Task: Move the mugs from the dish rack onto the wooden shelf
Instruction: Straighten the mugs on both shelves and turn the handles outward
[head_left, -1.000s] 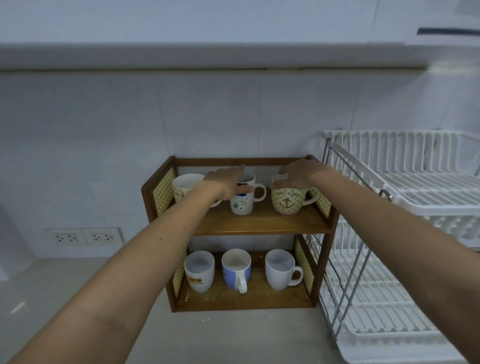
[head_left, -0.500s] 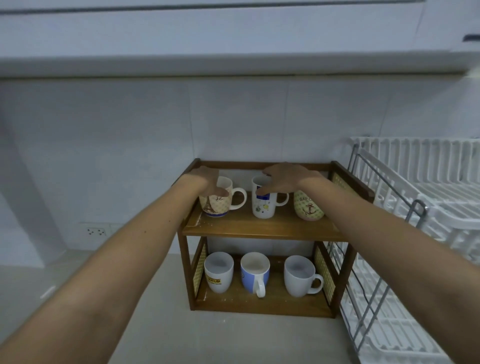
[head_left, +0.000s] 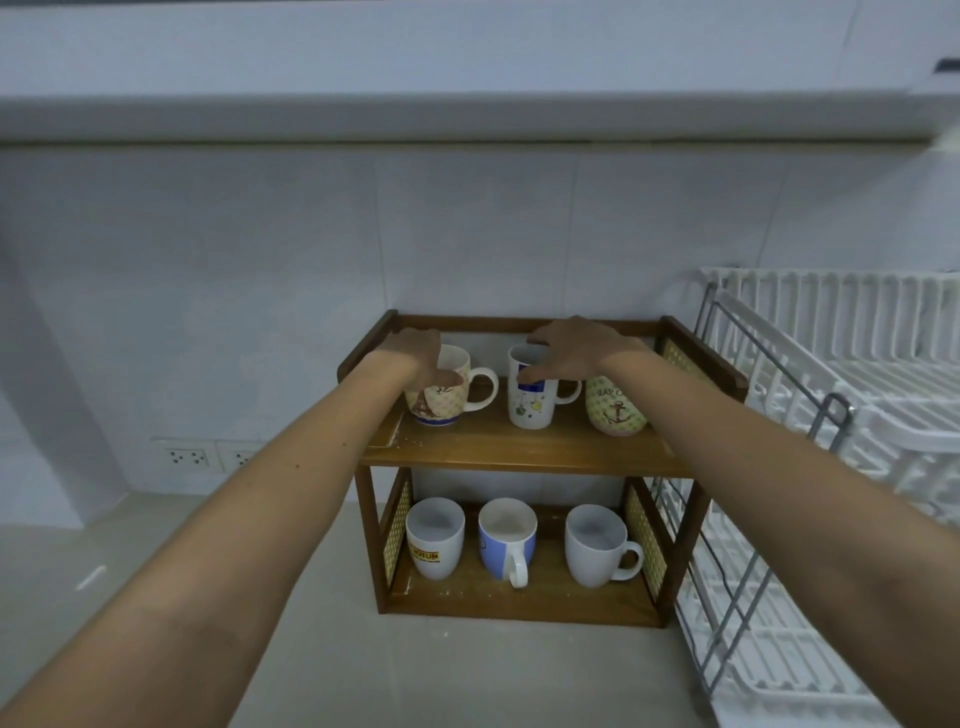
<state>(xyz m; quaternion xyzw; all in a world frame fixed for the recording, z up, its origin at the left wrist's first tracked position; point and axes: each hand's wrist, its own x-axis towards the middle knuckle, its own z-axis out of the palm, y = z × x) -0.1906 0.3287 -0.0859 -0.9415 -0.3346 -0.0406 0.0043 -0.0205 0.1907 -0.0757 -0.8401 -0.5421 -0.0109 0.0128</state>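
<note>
Her left hand (head_left: 415, 353) gripped the Eiffel mug (head_left: 441, 387) and the right hand (head_left: 576, 348) clasped the tall white mug (head_left: 532, 395), both on the wooden shelf's (head_left: 519, 447) top tier. Placement looked nearly finished; next, release both. The dish rack (head_left: 831, 415) beside the shelf showed no mugs.

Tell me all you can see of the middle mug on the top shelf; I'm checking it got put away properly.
The middle mug is a tall white one, ceramic by its look, with a dark blue patch and small coloured motifs on its side. It stands upright, mouth up, on the top board of the wooden shelf, handle pointing right, clear of the mugs either side. The right hand is over its rim, thumb against the side and fingers at the far edge. Whether anything is inside cannot be seen.
</note>
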